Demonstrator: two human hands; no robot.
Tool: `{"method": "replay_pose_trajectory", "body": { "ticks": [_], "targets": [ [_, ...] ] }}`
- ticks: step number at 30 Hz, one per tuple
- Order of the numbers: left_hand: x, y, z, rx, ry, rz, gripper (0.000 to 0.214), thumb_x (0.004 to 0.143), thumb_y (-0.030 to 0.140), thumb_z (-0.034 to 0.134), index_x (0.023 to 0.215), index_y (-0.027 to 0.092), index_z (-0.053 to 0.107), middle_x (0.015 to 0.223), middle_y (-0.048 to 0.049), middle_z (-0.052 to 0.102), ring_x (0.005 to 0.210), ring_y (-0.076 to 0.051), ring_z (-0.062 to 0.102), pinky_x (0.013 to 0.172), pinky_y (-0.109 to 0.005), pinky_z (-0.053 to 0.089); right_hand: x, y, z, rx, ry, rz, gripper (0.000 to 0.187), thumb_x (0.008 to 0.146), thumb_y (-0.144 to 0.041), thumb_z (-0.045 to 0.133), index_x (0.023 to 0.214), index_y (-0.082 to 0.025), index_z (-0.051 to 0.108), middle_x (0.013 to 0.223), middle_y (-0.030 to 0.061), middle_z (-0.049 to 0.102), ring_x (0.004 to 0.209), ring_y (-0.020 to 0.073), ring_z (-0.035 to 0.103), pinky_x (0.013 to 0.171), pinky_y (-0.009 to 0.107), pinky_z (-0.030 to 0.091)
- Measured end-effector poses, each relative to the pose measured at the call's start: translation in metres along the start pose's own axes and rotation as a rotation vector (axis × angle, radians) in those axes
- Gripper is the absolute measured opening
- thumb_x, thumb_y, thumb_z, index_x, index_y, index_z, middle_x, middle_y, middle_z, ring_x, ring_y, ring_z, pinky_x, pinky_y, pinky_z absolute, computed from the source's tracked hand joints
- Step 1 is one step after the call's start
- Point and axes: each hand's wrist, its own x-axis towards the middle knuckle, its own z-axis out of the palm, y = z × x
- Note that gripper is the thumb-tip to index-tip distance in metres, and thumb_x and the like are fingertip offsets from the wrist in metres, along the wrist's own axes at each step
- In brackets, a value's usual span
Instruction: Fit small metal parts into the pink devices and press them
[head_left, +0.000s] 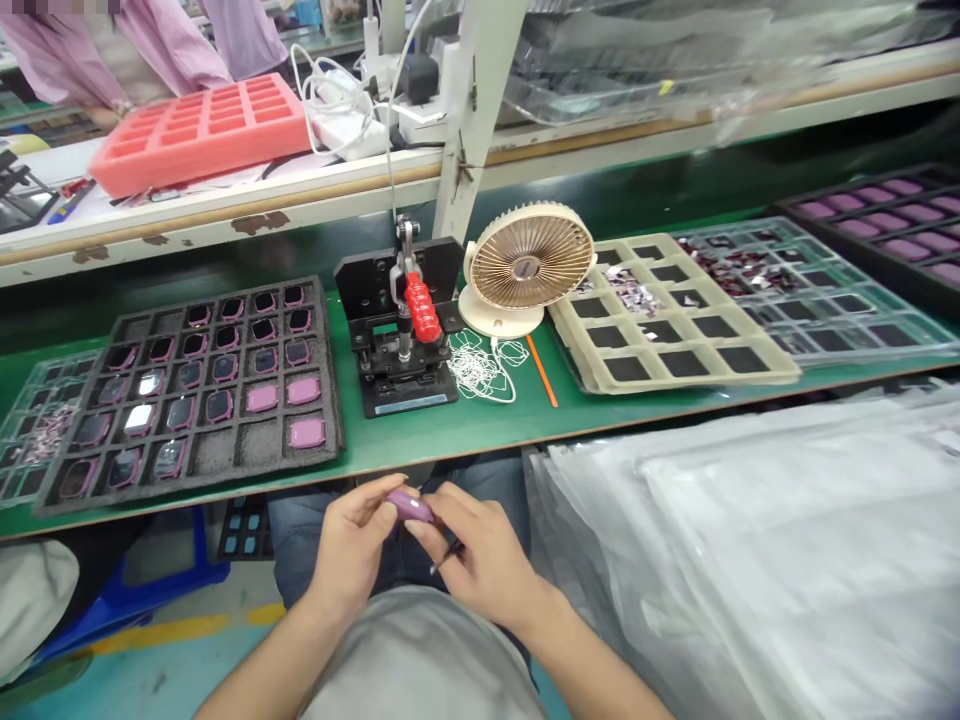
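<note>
Over my lap, below the bench edge, a purple watch case (410, 505) is pinched between both hands. My left hand (358, 535) grips its left end with thumb and fingertips. My right hand (480, 545) grips its right end and also keeps a thin dark tool (445, 557) tucked in the fingers; its kind I cannot make out. On the bench to the left lies a dark foam tray (214, 455) with purple watch cases, most with dark screens up and a few showing plain purple. In front of me stands a black toggle-clamp press (405, 340) with a red handle.
A beige fan (529, 262) stands beside the press, near tangled white cable (480, 368) and an orange stick (541, 370). Trays of small parts (675, 320) sit to the right. Plastic-wrapped stacks (795, 540) fill the lower right. A red foam tray (202, 130) rests on the shelf, near another person's sleeve.
</note>
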Motion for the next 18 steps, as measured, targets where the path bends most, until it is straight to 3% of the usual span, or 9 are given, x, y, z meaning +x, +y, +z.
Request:
{"method": "replay_pose_trajectory", "body": {
  "ticks": [5, 10, 12, 14, 16, 18],
  "targets": [
    [0.005, 0.018, -0.008, 0.249, -0.176, 0.051, 0.016, 0.087, 0.024, 0.086, 0.103, 0.025, 0.088, 0.102, -0.0087, 0.084, 0.097, -0.022, 0.078, 0.09, -0.032, 0.063, -0.002, 0.008, -0.004, 0.034, -0.009, -0.127, 0.015, 0.108, -0.026, 0.055, 0.115, -0.019, 0.066, 0.084, 0.0014, 0.065, 0.068, 0.0141, 0.057, 0.061, 0.029, 0.034],
    [0.005, 0.008, -0.005, 0.275, -0.111, 0.16, 0.012, 0.088, 0.026, 0.085, 0.1, 0.024, 0.087, 0.098, -0.0077, 0.084, 0.094, -0.023, 0.078, 0.087, -0.032, 0.063, 0.0, 0.008, 0.001, 0.139, 0.011, -0.075, 0.012, 0.106, -0.027, 0.056, 0.111, -0.02, 0.065, 0.085, 0.0014, 0.064, 0.069, 0.0139, 0.056, 0.062, 0.028, 0.035],
    [0.007, 0.0, -0.002, 0.283, -0.071, 0.156, 0.016, 0.093, 0.027, 0.08, 0.108, 0.027, 0.086, 0.103, -0.007, 0.084, 0.095, -0.022, 0.079, 0.088, -0.032, 0.064, 0.005, 0.009, 0.001, 0.224, 0.026, 0.032, 0.018, 0.107, -0.032, 0.055, 0.096, -0.02, 0.063, 0.08, 0.0004, 0.059, 0.068, 0.0138, 0.052, 0.061, 0.028, 0.034],
    [0.01, -0.003, 0.001, 0.402, -0.035, 0.225, 0.029, 0.095, 0.026, 0.078, 0.123, 0.029, 0.081, 0.116, -0.0085, 0.082, 0.102, -0.023, 0.079, 0.093, -0.036, 0.064, 0.012, 0.012, -0.001, 0.42, 0.014, 0.217, 0.036, 0.107, -0.045, 0.054, 0.081, -0.02, 0.056, 0.069, -0.0026, 0.049, 0.061, 0.0123, 0.042, 0.058, 0.027, 0.031],
    [0.015, 0.001, 0.004, 0.635, -0.065, 0.43, 0.038, 0.093, 0.023, 0.079, 0.13, 0.03, 0.077, 0.132, -0.0111, 0.076, 0.11, -0.025, 0.077, 0.098, -0.041, 0.063, 0.019, 0.016, -0.005, 0.707, -0.06, 0.434, 0.049, 0.103, -0.06, 0.056, 0.073, -0.022, 0.046, 0.06, -0.0068, 0.036, 0.054, 0.0101, 0.029, 0.051, 0.025, 0.024],
    [0.023, 0.008, 0.004, 0.871, -0.185, 0.69, 0.043, 0.093, 0.017, 0.078, 0.133, 0.031, 0.075, 0.136, -0.0118, 0.072, 0.116, -0.026, 0.074, 0.102, -0.044, 0.062, 0.027, 0.02, -0.01, 0.943, -0.155, 0.593, 0.055, 0.097, -0.069, 0.061, 0.073, -0.023, 0.043, 0.057, -0.0102, 0.026, 0.05, 0.0079, 0.019, 0.047, 0.024, 0.015]
  ]
}}
